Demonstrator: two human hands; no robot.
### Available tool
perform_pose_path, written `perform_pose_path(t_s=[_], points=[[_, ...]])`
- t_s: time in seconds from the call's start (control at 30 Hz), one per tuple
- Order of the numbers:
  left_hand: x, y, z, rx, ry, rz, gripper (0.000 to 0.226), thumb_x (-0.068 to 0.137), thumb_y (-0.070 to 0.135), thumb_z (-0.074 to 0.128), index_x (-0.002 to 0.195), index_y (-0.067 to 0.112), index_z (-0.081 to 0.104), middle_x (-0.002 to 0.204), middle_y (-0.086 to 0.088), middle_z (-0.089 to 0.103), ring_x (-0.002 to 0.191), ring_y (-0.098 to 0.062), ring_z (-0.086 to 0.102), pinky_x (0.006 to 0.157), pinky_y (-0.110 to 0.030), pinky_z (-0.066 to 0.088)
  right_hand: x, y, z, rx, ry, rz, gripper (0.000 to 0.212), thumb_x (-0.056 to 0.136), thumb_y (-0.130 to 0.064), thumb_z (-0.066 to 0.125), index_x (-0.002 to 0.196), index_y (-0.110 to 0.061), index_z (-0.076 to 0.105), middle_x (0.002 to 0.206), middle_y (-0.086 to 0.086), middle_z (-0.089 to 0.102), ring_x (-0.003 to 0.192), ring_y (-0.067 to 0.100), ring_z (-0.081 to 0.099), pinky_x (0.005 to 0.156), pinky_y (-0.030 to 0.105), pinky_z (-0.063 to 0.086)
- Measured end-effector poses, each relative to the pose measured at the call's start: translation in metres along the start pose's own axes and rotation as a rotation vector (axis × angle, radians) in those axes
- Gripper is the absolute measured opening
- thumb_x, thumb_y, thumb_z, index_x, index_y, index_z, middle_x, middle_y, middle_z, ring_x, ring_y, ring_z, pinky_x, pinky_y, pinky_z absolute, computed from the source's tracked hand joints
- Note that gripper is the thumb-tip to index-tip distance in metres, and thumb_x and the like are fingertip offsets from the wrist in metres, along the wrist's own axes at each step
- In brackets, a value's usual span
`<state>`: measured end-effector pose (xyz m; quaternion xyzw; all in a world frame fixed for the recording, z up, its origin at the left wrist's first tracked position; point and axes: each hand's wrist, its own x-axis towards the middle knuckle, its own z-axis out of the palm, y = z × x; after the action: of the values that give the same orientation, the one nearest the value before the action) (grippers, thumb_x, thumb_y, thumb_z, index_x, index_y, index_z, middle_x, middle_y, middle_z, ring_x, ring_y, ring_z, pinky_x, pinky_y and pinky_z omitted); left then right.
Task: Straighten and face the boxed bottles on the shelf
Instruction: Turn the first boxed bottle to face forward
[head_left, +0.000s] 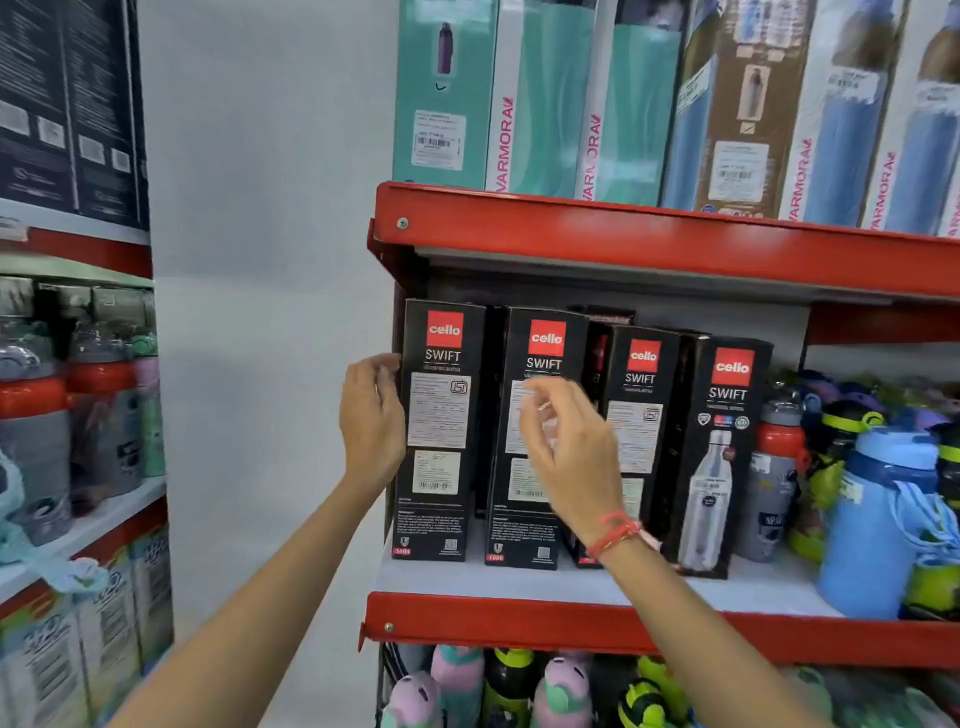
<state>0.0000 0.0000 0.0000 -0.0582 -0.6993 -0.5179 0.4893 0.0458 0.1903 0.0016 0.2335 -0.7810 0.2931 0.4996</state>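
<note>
We're mid-facing the row of tall black cardboard bottle boxes (540, 436), mid-frame on the white shelf w/ red metal lip (649, 631); left hand (370, 431) flat on outermost box's side, right hand (569, 457) open, empty; next: turn backs to fronts

Two bare forearms enter from the lower edge of the view, with no sleeves visible on either. The right hand (566, 447) carries a thin band on one finger, too blurred to tell its material, and a red thread bracelet (618, 534) of several strands is wound about the right wrist. The left hand (371, 421) and its wrist wear nothing visible.
</note>
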Motion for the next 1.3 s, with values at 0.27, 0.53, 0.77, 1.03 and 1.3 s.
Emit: perform_pose_path(t_s=[0.27, 0.53, 0.77, 1.03, 1.3], points=[[0.009, -0.042, 0.007, -0.260, -0.441, -0.639, 0.049, 0.096, 0.053, 0.030, 0.121, 0.017, 0.052, 0.112, 0.001, 0.063, 0.090, -0.011, 0.056, 0.085, -0.038, 0.041, -0.036, -0.020, 0.082, -0.105, -0.445, 0.367, 0.075, 0.093, -0.036, 0.051, 0.152, -0.010, 0.013, 0.153, 0.009, 0.029, 0.126, 0.027, 0.048, 0.104, 0.034, 0.039], [0.012, -0.050, -0.009, -0.340, -0.679, -0.613, 0.059, 0.086, 0.065, 0.038, 0.134, 0.030, 0.044, 0.118, 0.009, 0.062, 0.103, -0.010, 0.057, 0.075, -0.043, 0.051, -0.035, -0.037, 0.117, -0.056, -0.474, 0.607, 0.128, 0.073, -0.064, 0.066, 0.147, 0.000, -0.018, 0.147, 0.021, 0.024, 0.123, 0.037, 0.043, 0.103, 0.039, 0.036], [0.011, -0.038, -0.029, -0.297, -0.712, -0.424, 0.062, 0.080, 0.038, 0.067, 0.131, 0.039, 0.032, 0.115, 0.002, 0.065, 0.104, -0.017, 0.065, 0.068, -0.032, 0.056, -0.017, -0.023, 0.086, 0.043, -0.469, 0.567, 0.128, 0.070, -0.065, 0.068, 0.149, -0.008, -0.015, 0.149, 0.016, 0.022, 0.131, 0.035, 0.039, 0.105, 0.041, 0.040], [0.001, -0.038, -0.034, -0.233, -0.501, -0.197, 0.085, 0.073, 0.014, 0.079, 0.138, 0.043, 0.033, 0.129, 0.003, 0.061, 0.116, -0.015, 0.060, 0.083, -0.033, 0.059, 0.008, 0.000, 0.083, 0.316, -0.591, 0.466, 0.104, 0.075, -0.040, 0.077, 0.152, -0.022, 0.009, 0.145, 0.005, 0.042, 0.131, 0.020, 0.044, 0.099, 0.026, 0.039], [-0.023, -0.045, -0.001, -0.078, -0.308, -0.242, 0.090, 0.078, 0.012, 0.074, 0.146, 0.041, 0.024, 0.138, 0.004, 0.055, 0.125, -0.021, 0.055, 0.095, -0.050, 0.052, 0.004, 0.000, 0.112, 0.136, -0.502, 0.529, 0.100, 0.085, -0.010, 0.069, 0.152, -0.017, -0.005, 0.130, 0.011, 0.060, 0.114, 0.027, 0.061, 0.089, 0.029, 0.045]])
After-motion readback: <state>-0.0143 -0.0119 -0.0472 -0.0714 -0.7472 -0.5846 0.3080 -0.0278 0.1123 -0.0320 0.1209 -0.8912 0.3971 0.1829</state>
